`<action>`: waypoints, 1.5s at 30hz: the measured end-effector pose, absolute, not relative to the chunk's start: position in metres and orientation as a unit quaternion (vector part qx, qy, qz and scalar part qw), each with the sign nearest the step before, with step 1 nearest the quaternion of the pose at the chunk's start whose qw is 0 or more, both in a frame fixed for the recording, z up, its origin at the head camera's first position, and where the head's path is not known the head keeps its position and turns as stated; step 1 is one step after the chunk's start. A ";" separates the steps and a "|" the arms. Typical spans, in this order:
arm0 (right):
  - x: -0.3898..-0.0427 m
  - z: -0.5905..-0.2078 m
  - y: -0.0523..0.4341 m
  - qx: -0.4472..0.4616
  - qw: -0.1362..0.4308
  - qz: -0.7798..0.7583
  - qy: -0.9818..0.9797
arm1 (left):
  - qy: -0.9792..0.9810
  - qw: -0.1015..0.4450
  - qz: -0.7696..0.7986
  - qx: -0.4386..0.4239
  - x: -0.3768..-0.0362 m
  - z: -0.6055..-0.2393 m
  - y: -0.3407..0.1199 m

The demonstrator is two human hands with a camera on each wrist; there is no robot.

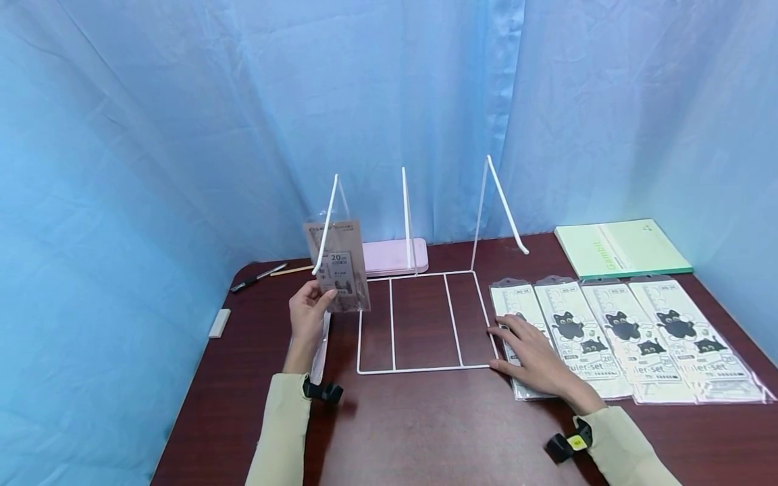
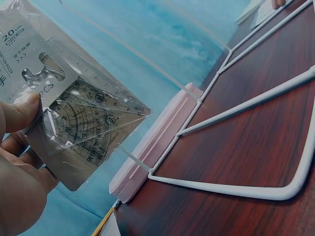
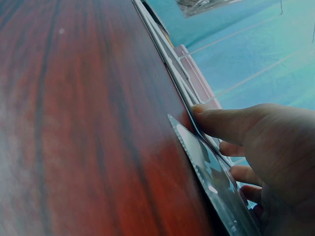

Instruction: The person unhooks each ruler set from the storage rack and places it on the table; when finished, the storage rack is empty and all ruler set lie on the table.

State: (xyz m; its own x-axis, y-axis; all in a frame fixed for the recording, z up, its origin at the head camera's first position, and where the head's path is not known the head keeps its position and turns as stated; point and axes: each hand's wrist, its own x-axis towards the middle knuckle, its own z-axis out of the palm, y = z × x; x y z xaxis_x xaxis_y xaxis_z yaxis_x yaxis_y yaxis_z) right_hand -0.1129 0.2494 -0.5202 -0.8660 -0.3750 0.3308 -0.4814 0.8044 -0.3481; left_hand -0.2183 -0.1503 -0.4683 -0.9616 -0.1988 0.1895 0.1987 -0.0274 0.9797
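My left hand [image 1: 306, 314] pinches the lower part of a ruler set pack [image 1: 340, 260], thumb on its front. The pack stands upright at the left hook [image 1: 327, 223] of a white wire display rack [image 1: 425, 369]. I cannot tell whether its top hole is on the hook. Through its clear wrap in the left wrist view show a set square and a protractor [image 2: 74, 118]. My right hand [image 1: 537, 358] rests at the rack's right base edge with fingers spread, its thumb [image 3: 221, 123] touching the base wire. Under it lies a cat-print ruler set [image 1: 516, 297], partly hidden.
More cat-print ruler sets [image 1: 662, 324] lie in a row at right, before a green notebook [image 1: 623, 246]. A pink case [image 1: 389, 256] lies behind the rack. Left are a pen [image 1: 258, 275], a pencil [image 1: 290, 271] and an eraser [image 1: 219, 323]. Blue curtains surround the table.
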 end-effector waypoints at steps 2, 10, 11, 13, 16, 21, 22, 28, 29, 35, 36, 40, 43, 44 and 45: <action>-0.113 -0.520 0.249 0.227 0.123 0.215 -0.942 | -0.687 0.136 -0.714 -0.001 -0.216 -0.468 -0.151; -0.112 -0.520 0.249 0.227 0.125 0.215 -0.942 | -0.690 0.123 -0.713 -0.007 -0.207 -0.467 -0.152; -0.112 -0.520 0.249 0.227 0.125 0.215 -0.942 | -0.688 0.123 -0.715 -0.008 -0.206 -0.467 -0.152; -0.112 -0.521 0.249 0.226 0.124 0.215 -0.942 | -0.688 0.123 -0.715 -0.007 -0.203 -0.467 -0.152; -0.112 -0.521 0.249 0.225 0.122 0.217 -0.942 | -0.695 0.119 -0.709 -0.003 -0.200 -0.467 -0.152; -0.112 -0.520 0.249 0.223 0.121 0.218 -0.942 | -0.696 0.114 -0.709 -0.003 -0.195 -0.465 -0.154; -0.112 -0.520 0.249 0.224 0.121 0.218 -0.942 | -0.693 0.113 -0.712 -0.003 -0.194 -0.465 -0.154; -0.112 -0.520 0.250 0.226 0.123 0.216 -0.942 | -0.687 0.110 -0.719 0.001 -0.189 -0.464 -0.155; -0.112 -0.520 0.250 0.226 0.123 0.216 -0.942 | -0.691 0.110 -0.715 0.002 -0.189 -0.464 -0.155; -0.112 -0.521 0.250 0.223 0.117 0.218 -0.943 | -0.705 0.107 -0.701 0.006 -0.183 -0.463 -0.158; -0.112 -0.521 0.250 0.224 0.117 0.218 -0.943 | -0.705 0.106 -0.701 0.007 -0.182 -0.463 -0.158; -0.113 -0.522 0.250 0.226 0.121 0.216 -0.942 | -0.712 0.105 -0.694 0.007 -0.178 -0.462 -0.161; -0.113 -0.522 0.250 0.227 0.122 0.216 -0.942 | -0.712 0.105 -0.694 0.000 -0.175 -0.461 -0.162; -0.113 -0.522 0.251 0.227 0.123 0.216 -0.942 | -0.713 0.104 -0.693 -0.002 -0.174 -0.461 -0.163; -0.113 -0.522 0.251 0.227 0.124 0.216 -0.942 | -0.713 0.103 -0.694 -0.004 -0.173 -0.461 -0.163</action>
